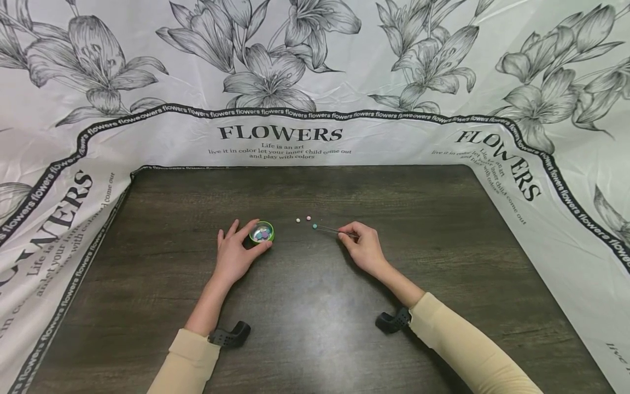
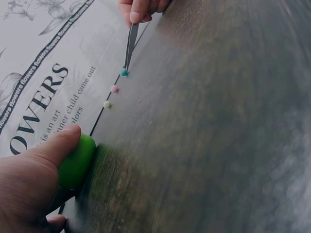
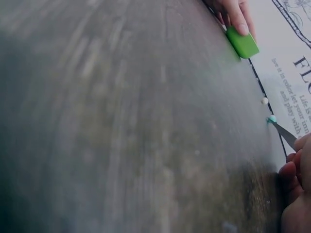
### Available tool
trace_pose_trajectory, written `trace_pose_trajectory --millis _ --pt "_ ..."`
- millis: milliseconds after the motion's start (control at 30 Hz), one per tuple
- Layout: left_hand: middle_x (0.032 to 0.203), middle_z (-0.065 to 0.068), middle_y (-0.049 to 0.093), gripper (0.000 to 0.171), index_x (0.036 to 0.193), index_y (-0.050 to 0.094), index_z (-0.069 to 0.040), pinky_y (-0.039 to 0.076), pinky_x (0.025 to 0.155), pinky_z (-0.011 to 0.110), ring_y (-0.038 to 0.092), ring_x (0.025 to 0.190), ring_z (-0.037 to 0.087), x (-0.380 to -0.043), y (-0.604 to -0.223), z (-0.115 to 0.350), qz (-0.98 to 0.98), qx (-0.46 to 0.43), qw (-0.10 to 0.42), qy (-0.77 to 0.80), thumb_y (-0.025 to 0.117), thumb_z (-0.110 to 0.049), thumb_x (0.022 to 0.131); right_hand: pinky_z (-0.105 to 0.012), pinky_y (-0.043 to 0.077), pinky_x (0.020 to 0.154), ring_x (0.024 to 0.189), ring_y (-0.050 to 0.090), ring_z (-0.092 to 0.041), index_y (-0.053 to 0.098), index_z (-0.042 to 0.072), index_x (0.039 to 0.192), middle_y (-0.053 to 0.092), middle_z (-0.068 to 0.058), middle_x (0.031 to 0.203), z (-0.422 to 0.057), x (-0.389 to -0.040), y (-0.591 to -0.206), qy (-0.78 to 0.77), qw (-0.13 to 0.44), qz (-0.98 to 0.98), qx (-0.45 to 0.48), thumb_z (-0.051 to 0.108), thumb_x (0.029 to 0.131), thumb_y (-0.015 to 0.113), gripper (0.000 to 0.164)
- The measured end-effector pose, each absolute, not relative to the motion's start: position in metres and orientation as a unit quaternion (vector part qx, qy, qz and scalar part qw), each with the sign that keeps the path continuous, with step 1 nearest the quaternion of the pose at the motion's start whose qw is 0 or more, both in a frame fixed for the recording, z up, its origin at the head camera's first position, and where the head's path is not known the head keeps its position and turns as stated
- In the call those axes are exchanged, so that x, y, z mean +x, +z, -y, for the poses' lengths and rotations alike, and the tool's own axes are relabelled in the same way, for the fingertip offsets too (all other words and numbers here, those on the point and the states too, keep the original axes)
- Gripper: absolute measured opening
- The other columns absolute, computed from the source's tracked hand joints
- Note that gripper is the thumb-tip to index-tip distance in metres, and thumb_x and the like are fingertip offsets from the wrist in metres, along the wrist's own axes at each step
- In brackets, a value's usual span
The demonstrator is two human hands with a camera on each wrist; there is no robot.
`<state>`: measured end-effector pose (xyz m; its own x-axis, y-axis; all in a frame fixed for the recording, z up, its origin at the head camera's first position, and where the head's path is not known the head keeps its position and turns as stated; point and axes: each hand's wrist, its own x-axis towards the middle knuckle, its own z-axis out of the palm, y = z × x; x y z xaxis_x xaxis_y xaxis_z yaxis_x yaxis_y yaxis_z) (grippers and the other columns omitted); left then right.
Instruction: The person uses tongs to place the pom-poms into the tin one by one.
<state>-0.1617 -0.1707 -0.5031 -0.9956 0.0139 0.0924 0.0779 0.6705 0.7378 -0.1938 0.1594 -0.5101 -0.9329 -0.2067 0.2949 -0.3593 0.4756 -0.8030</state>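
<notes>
My left hand (image 1: 235, 258) holds a small round green container (image 2: 78, 162) between thumb and fingers. Inside it lie several pastel beads (image 1: 262, 234), seen from above in the head view. Off to the right, my right hand (image 1: 363, 247) pinches a pair of metal tweezers (image 2: 130, 42) pointing left. Their tips meet a teal bead (image 1: 315, 226); whether they grip it or only touch it I cannot tell. Beside it on the table sit a pink bead (image 1: 308, 218) and a whitish bead (image 1: 297, 220), between the container and the tweezers.
Everything stands on a dark wood-grain table (image 1: 315, 295). White cloth (image 1: 280, 139) with flower drawings and lettering rises behind the far edge and along both sides. A black wrist device (image 1: 230, 334) is on the left forearm, another (image 1: 392, 320) on the right.
</notes>
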Motion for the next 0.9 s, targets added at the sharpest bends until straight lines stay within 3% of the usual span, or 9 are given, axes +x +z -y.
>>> trace_pose_trajectory --millis 500,900 --pt "0.138 0.028 0.059 0.072 0.15 0.054 -0.009 -0.004 0.119 0.066 0.021 0.152 0.045 -0.1621 -0.5037 0.1718 0.911 -0.028 0.044 -0.408 0.082 -0.035 0.089 -0.024 0.053 0.063 0.077 0.07 -0.017 0.076 0.002 0.101 0.076 -0.009 0.098 -0.1576 -0.1938 -0.5117 0.481 0.093 0.854 0.175 0.002 0.096 0.072 0.006" --pt "0.143 0.027 0.056 0.073 0.152 0.053 -0.01 -0.005 0.12 0.065 0.021 0.152 0.044 -0.1626 -0.5046 0.1718 0.914 -0.024 0.035 -0.404 0.082 -0.035 0.09 -0.027 0.059 0.072 0.091 0.074 -0.024 0.075 0.0 0.104 0.075 -0.012 0.102 -0.1552 -0.1926 -0.5115 0.494 0.08 0.848 0.173 0.001 0.096 0.072 0.009"
